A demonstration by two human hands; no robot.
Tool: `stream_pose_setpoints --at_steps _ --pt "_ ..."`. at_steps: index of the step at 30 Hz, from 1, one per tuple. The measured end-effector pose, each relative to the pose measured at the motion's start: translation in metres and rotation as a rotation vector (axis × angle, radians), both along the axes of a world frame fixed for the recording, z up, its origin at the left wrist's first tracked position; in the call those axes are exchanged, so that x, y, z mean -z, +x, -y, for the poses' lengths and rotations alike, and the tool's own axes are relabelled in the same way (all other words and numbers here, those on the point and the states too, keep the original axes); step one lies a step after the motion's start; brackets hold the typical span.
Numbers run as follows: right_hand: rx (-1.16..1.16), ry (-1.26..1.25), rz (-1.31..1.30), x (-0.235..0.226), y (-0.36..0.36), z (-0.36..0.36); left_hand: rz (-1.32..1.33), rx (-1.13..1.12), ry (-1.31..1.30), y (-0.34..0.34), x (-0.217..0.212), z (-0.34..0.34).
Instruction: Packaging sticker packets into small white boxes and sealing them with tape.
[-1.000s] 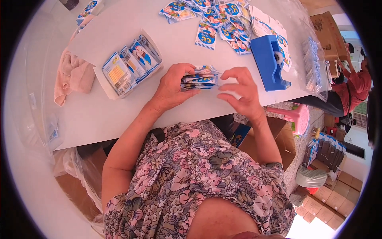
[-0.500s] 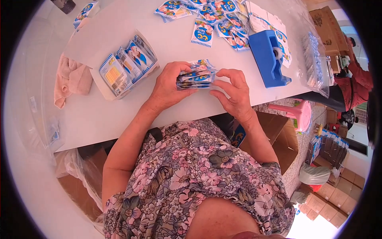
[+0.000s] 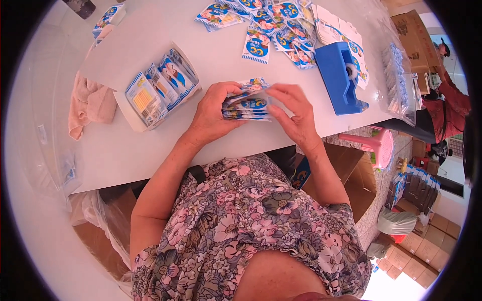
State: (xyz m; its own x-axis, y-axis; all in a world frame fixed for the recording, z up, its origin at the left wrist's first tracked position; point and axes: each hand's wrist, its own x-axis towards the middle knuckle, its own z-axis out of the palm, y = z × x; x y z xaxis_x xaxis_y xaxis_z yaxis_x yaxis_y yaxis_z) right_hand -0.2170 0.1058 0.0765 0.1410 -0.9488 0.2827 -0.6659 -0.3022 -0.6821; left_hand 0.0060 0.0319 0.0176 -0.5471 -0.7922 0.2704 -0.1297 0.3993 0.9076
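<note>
Both my hands hold a stack of small blue-and-white packets (image 3: 247, 103) just above the white table (image 3: 130, 150). My left hand (image 3: 213, 114) grips the stack's left end. My right hand (image 3: 296, 113) closes on its right end, fingers laid over the top. To the left stands an open white box (image 3: 160, 88) filled with upright packets of the same kind. Several loose packets (image 3: 261, 22) lie scattered at the far side of the table.
A blue tape dispenser (image 3: 341, 75) stands right of my hands. A pink cloth (image 3: 90, 103) lies at the left, and a clear bag of small items (image 3: 399, 83) at the right edge. Cardboard boxes (image 3: 351, 170), a pink stool (image 3: 374, 145) and another person (image 3: 447, 100) are off to the right.
My right hand has closed in on the stack's right end, and the stack has been squared between both hands. The view has shifted slightly.
</note>
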Motion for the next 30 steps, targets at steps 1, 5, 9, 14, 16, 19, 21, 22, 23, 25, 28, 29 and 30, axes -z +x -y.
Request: stream_pose_setpoints --at_steps 1,5,9,14,16,19,21,22,23,25,28,29,30 --pt "0.03 -0.085 -0.024 0.0 -0.002 0.003 -0.005 0.004 -0.01 0.0 0.0 0.0" --pt "-0.016 -0.08 0.069 0.005 -0.01 0.028 -0.017 0.011 0.002 -0.001 0.002 0.0" --pt "-0.05 0.348 0.103 0.009 -0.01 0.038 -0.049 -0.016 0.041 0.001 0.003 0.0" --pt "0.064 0.602 0.262 -0.004 -0.013 0.062 0.021 0.049 0.195 0.004 0.003 -0.002" --pt "0.15 0.391 0.067 -0.004 -0.013 0.091 -0.051 0.037 0.217 0.003 0.004 -0.003" --pt "0.363 0.091 -0.459 0.017 0.002 0.13 -0.061 0.034 0.084 0.003 0.002 -0.001" --pt "0.408 -0.08 -0.744 0.029 0.002 0.147 0.005 0.056 -0.071 0.005 -0.002 0.002" --pt "0.358 -0.003 -0.777 0.033 0.002 0.153 0.031 0.066 -0.083 0.005 -0.004 0.002" --pt "0.343 0.037 -0.829 0.033 0.001 0.153 0.055 0.072 -0.079 0.006 -0.005 0.002" --pt "0.286 0.036 -0.795 0.025 -0.004 0.145 0.028 0.016 -0.124 0.004 -0.007 0.001" --pt "-0.001 0.141 -0.614 -0.002 -0.012 0.117 0.008 -0.085 -0.222 0.002 -0.004 0.0" --pt "-0.275 0.315 -0.452 -0.01 -0.015 0.112 0.019 -0.093 -0.277 0.002 -0.001 0.002" --pt "-0.272 0.295 -0.446 -0.016 -0.016 0.115 0.018 -0.139 -0.278 0.002 0.001 0.003"
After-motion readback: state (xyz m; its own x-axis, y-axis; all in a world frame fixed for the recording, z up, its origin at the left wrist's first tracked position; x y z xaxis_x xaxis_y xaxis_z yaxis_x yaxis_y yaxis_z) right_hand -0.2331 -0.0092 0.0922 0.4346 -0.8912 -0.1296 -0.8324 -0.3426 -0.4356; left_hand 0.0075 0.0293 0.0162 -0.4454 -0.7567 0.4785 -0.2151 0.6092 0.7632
